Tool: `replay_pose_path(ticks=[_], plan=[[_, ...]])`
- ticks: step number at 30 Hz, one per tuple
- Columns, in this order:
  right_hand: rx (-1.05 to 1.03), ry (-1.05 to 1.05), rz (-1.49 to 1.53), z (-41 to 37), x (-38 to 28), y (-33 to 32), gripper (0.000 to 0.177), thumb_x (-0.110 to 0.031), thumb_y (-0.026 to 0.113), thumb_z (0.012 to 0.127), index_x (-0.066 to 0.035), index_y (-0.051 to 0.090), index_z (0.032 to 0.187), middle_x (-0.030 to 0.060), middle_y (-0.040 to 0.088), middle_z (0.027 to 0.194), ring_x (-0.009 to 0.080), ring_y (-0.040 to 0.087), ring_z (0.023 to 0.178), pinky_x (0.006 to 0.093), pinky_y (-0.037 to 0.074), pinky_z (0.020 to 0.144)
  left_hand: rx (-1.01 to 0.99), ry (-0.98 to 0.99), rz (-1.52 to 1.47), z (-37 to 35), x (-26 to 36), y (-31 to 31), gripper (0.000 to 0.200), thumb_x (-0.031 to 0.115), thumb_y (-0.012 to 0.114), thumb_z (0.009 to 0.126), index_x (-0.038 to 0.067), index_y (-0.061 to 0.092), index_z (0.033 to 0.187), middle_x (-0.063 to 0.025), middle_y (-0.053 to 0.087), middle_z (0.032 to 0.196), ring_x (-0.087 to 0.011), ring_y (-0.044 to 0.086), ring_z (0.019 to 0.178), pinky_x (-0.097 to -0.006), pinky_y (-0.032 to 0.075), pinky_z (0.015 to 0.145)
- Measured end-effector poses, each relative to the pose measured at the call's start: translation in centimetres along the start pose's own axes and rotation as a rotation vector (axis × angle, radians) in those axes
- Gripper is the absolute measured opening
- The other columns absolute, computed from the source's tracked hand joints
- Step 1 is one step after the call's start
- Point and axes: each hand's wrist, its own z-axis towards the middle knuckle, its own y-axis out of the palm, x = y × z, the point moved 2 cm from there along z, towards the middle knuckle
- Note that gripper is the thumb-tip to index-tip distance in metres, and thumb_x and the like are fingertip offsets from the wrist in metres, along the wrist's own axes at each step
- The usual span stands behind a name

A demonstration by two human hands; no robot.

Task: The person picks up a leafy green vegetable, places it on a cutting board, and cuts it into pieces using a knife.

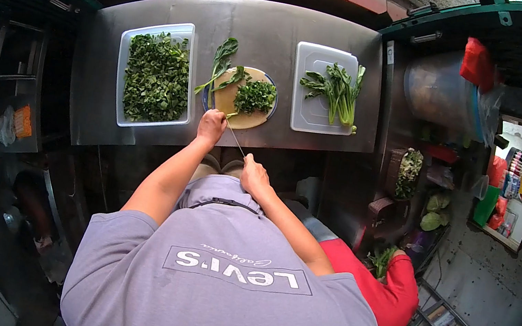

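My left hand (212, 125) is closed at the near edge of a round cutting board (221, 101), its fingers pinched round a pale green stalk (232, 114). In my right hand (255, 174) is a knife (236, 140), its thin blade angled up and left toward the stalk and my left fingers. Chopped greens (255, 96) lie heaped on the board's right half. A whole leafy stem (224, 55) rests at the board's left, partly on the steel table. Its lower end stops above my left hand.
On the steel table (264, 24), a white tray (121, 79) full of chopped greens stands left. A white lid-like tray (297, 117) with a bunch of leafy greens (339, 93) sits right. Beside me, a person in a red sleeve (403, 286) holds greens (382, 261).
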Motion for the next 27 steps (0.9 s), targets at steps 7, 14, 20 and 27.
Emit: replay_pose_path(ticks=[7, 14, 20, 27], plan=[[-0.017, 0.031, 0.002, 0.0, -0.3, -0.3, 0.024, -0.009, 0.048, 0.098, -0.002, 0.051, 0.121, 0.0368, 0.067, 0.104, 0.054, 0.065, 0.102, 0.0599, 0.052, 0.087, 0.019, -0.031, -0.058, -0.1, -0.4, 0.4, 0.009, 0.01, 0.071, 0.082, 0.001, 0.072, 0.079, -0.0179, 0.067, 0.086, -0.0361, 0.066, 0.089, -0.0453, 0.054, 0.085], [-0.032, 0.075, 0.003, -0.9, 0.9, -0.4, 0.024, -0.01, 0.047, 0.098, -0.002, 0.052, 0.12, 0.0364, 0.067, 0.105, 0.0527, 0.065, 0.104, 0.0588, 0.052, 0.088, 0.055, -0.018, -0.063, -0.1, 0.2, -0.1, 0.01, 0.01, 0.071, 0.082, 0.001, 0.071, 0.079, -0.0181, 0.067, 0.084, -0.0362, 0.067, 0.088, -0.0453, 0.054, 0.084], [-0.015, 0.085, 0.013, -1.4, 1.6, -1.0, 0.022, -0.014, 0.049, 0.099, -0.008, 0.053, 0.119, 0.0337, 0.067, 0.107, 0.0515, 0.065, 0.104, 0.057, 0.052, 0.087, 0.046, -0.131, -0.06, -0.2, -0.1, 0.1, 0.011, 0.012, 0.072, 0.083, 0.001, 0.071, 0.079, -0.0182, 0.068, 0.085, -0.0364, 0.067, 0.086, -0.0464, 0.055, 0.082], [0.038, 0.15, 0.046, -1.1, 4.3, -1.7, 0.023, -0.027, 0.046, 0.105, -0.008, 0.053, 0.116, 0.0302, 0.069, 0.108, 0.0499, 0.066, 0.105, 0.0573, 0.052, 0.087, 0.075, -0.319, -0.283, 0.3, 2.8, 1.4, 0.016, 0.014, 0.073, 0.086, 0.002, 0.077, 0.096, -0.019, 0.075, 0.089, -0.034, 0.074, 0.085, -0.0407, 0.057, 0.079]])
